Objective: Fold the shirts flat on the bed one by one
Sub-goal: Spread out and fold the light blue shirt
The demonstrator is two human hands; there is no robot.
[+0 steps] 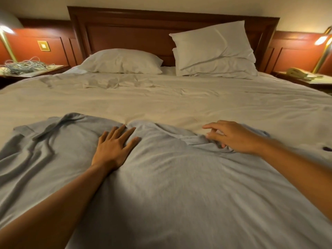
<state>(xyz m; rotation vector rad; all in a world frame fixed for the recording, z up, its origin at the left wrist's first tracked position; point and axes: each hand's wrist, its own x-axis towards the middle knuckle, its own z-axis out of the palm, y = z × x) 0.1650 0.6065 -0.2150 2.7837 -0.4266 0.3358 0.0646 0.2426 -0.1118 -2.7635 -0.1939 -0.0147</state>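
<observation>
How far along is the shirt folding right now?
Done: the grey shirt is spread on the bed, but it is wrinkled. In hand: the left hand presses flat near its top edge; the right hand touches bunched fabric there, grip unclear. Left: no fold is made yet, and no folded shirts show.

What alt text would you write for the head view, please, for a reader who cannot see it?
A person's left hand presses flat on a grey shirt spread over a bed, while the right hand rests at the shirt's rumpled upper edge. White pillows lie by a wooden headboard.
</observation>
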